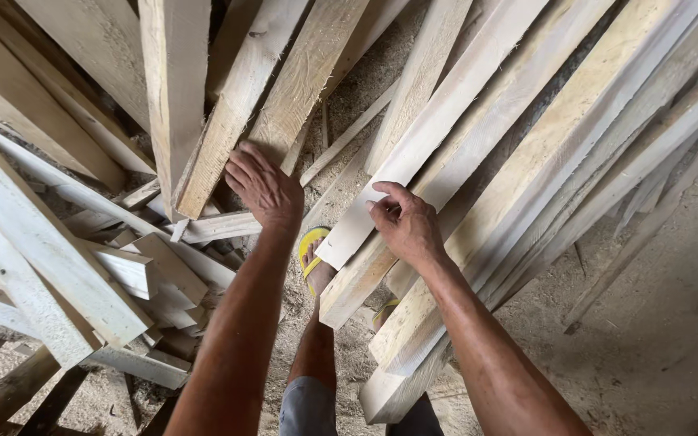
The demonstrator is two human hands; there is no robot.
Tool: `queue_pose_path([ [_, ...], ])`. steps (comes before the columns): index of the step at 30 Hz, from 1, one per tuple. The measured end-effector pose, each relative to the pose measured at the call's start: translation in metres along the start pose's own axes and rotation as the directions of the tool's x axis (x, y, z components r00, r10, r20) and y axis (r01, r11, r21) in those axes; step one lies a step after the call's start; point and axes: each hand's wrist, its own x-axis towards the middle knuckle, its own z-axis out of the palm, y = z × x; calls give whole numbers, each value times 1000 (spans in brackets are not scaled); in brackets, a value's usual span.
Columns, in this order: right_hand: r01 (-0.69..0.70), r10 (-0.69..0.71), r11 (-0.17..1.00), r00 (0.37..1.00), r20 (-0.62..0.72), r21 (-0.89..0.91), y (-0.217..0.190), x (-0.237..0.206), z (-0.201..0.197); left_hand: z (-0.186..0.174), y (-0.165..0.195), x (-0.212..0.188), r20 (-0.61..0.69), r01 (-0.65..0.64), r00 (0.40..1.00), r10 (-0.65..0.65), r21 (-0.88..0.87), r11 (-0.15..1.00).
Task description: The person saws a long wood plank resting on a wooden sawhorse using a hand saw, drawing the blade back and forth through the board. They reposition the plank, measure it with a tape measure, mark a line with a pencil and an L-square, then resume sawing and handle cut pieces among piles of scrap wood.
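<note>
My left hand (264, 187) rests palm down, fingers spread, on the lower end of a leaning rough plank (284, 93) near the middle. My right hand (404, 223) curls its fingers around the edge of a pale plank (438, 121) that slants up to the right. That plank lies on top of other long boards (559, 137) stacked at the same slant. Below my hands my foot in a yellow sandal (311, 246) stands on sawdust between the two stacks.
Several loose boards and short offcuts (135, 274) lie piled at the left. A wide upright plank (173, 73) leans at the top left. Sawdust-covered ground (664, 323) shows at the lower right. Dark sticks (10, 387) cross the bottom left corner.
</note>
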Motion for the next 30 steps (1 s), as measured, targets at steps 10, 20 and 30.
queue_pose_path([
  [10, -187, 187, 982, 982, 34, 17, 7, 4, -1, 17, -21, 28, 68, -74, 995, 77, -54, 996],
  [20, -202, 194, 976, 975, 105, 75, -24, 2, 18, 1, -27, 19, 92, -155, 982, 167, -128, 980],
  [30, -225, 233, 959, 972, -27, 170, -39, -23, -4, -25, -25, 15, 331, -268, 890, 312, -172, 948],
])
